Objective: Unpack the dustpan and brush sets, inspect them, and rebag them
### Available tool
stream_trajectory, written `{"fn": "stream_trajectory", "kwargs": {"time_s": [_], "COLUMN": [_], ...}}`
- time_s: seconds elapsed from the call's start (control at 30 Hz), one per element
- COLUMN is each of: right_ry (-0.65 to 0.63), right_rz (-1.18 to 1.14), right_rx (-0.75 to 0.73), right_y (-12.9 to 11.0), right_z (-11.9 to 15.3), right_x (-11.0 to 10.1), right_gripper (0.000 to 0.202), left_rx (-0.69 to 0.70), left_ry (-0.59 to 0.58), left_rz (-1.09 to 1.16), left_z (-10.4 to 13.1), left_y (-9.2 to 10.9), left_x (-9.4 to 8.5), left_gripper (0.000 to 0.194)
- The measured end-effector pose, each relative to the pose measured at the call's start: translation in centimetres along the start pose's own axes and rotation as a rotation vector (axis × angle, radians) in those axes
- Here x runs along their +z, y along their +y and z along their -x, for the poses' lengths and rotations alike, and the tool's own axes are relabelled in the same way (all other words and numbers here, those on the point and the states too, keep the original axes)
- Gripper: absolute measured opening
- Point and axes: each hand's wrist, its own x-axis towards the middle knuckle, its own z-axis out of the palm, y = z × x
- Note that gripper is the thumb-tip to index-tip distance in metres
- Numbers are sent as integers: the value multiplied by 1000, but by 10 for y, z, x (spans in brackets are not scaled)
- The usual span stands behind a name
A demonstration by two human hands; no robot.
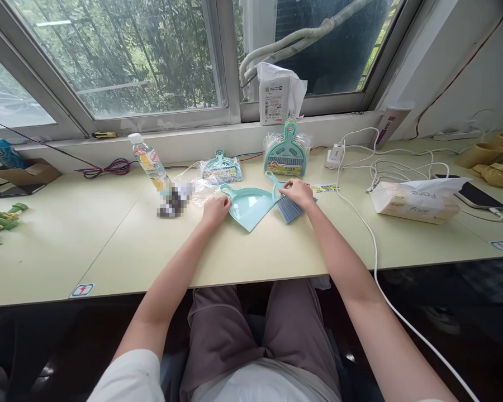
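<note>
The left hand (215, 210) rests on the table (109, 245), fingers curled loosely against the near left edge of a small dustpan (248, 205); it touches the rim, but whether it actually grips it cannot be told. The right hand (297, 192) lies over a little brush (288, 207), fingers bent down on its back where the handle meets the bristles, seemingly pinching it lightly.

The dustpan lies flat between the two hands, its thin looped handle pointing away toward the left hand's far side. It is pale turquoise moulded plastic, smooth and glossy, a shallow scoop with a raised rim. It should be light and stiff, a bit slippery on the table; the handle or the raised back rim looks like the best place to take it. The brush, just under and in front of the right hand, has a curved turquoise handle and soft blue-grey bristles that would bend if squeezed, so the hard handle is the part to hold.

Beyond the hands lie two more sets in crinkly clear wrap (221, 168) (285, 151), and a plastic bottle (150, 161) stands beyond the left hand.
</note>
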Motion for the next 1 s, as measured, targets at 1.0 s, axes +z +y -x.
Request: {"fn": "stream_trajectory", "kwargs": {"time_s": [1.0], "right_ry": [-420], "right_rz": [1], "right_rx": [-518], "right_y": [-47], "right_z": [38], "right_x": [8], "right_gripper": [25], "left_rx": [701], "left_ry": [135], "left_rz": [-223], "left_z": [5], "left_y": [9], "left_x": [5], "left_gripper": [36]}}
